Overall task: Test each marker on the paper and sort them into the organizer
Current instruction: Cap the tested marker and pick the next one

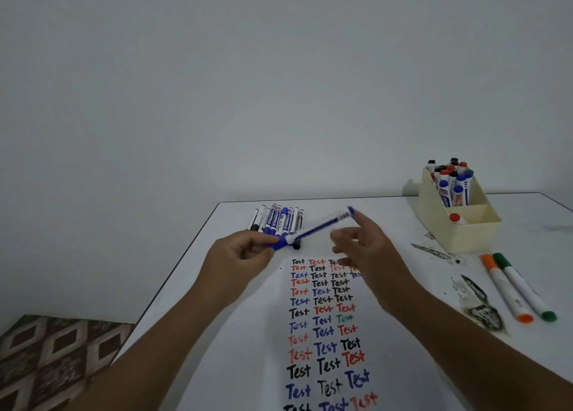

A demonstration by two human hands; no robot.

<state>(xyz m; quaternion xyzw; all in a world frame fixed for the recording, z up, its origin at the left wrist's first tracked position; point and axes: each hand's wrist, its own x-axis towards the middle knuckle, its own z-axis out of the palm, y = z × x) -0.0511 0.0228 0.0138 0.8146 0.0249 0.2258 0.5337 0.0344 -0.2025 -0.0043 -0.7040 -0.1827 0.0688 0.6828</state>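
A blue marker (319,228) slants above the table, and my left hand (245,254) pinches its capped lower end. Its far end lies at the fingertips of my right hand (359,249), whose fingers are spread and relaxed; the blur hides whether they touch. Beneath both hands lies the paper (328,333), covered with rows of "Test" in black, red, blue and green. A row of several untested markers (279,220) lies at the table's far edge. The cream organizer (465,224) stands at the back right with several markers upright in its rear compartment and a red-capped one in the front.
An orange marker (505,289) and a green marker (524,288) lie side by side at the right. Dark ink stains (480,305) mark the white table (192,302) beside them. A patterned floor (55,358) shows beyond the table's left edge.
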